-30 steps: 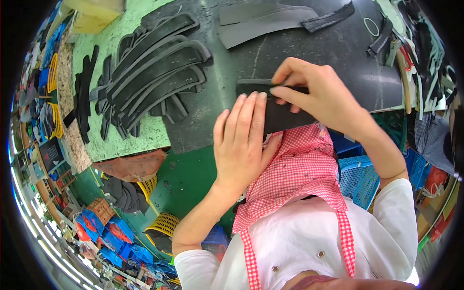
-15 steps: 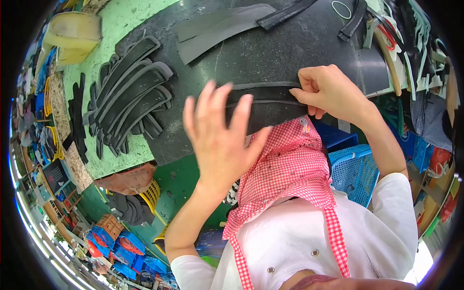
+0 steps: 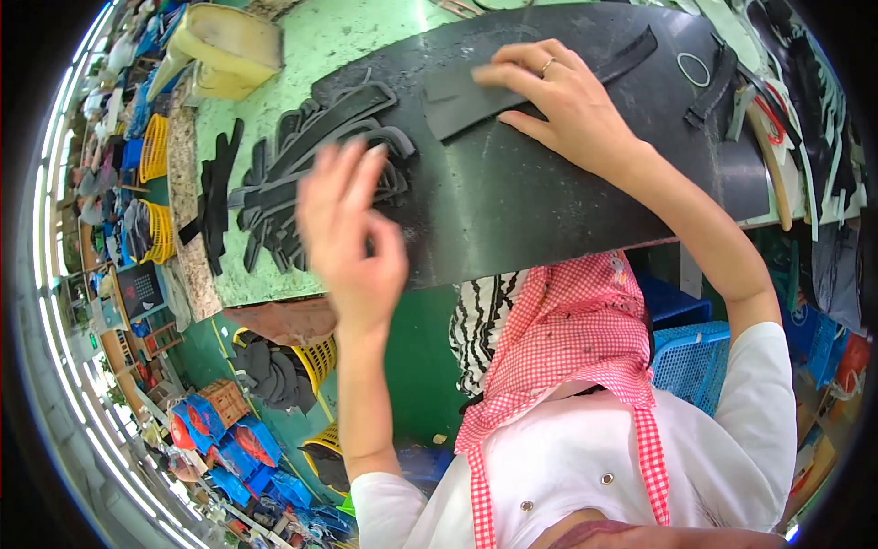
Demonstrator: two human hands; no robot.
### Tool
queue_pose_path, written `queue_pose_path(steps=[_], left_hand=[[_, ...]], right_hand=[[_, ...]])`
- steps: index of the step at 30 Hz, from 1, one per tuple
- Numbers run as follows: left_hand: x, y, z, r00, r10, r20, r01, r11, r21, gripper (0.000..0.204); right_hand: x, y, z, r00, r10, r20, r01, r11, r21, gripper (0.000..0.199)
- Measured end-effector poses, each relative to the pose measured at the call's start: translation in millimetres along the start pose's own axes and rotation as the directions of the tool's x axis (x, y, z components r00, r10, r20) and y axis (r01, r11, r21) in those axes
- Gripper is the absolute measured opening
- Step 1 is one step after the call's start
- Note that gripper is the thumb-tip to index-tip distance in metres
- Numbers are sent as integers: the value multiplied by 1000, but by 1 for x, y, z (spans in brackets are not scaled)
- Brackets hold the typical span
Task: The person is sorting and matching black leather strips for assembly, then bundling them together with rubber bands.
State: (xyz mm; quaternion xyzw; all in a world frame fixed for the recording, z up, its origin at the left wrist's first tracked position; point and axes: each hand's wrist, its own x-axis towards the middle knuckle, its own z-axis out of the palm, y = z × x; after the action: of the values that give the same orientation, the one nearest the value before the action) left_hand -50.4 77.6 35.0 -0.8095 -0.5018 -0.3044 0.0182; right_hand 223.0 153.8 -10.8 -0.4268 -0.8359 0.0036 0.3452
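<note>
Black mat (image 3: 549,206), 1 pale loop (image 3: 708,77), left hand (image 3: 350,252) spread, right hand (image 3: 578,105) spread over sheets (image 3: 453,108).

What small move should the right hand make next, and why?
Probably close thumb and fingers on the near edge of the flat grey piece: the right hand is over it, thumb apart from fingers, with nothing visibly gripped.

Bright strip lights (image 3: 55,343) run along the left, and green floor (image 3: 422,352) shows below the pale-green worktable (image 3: 334,44).
</note>
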Motion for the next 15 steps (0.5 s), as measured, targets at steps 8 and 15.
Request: queue_pose_path(steps=[8,15], left_hand=[[38,36,89,981,-125,149,177,888,-425,69],[39,43,100,996,50,78,-29,966,-259,29]], right_hand=[[-24,0,-21,964,221,147,-258,910,324,12],[-60,165,-92,709,703,-42,-108,168,980,21]])
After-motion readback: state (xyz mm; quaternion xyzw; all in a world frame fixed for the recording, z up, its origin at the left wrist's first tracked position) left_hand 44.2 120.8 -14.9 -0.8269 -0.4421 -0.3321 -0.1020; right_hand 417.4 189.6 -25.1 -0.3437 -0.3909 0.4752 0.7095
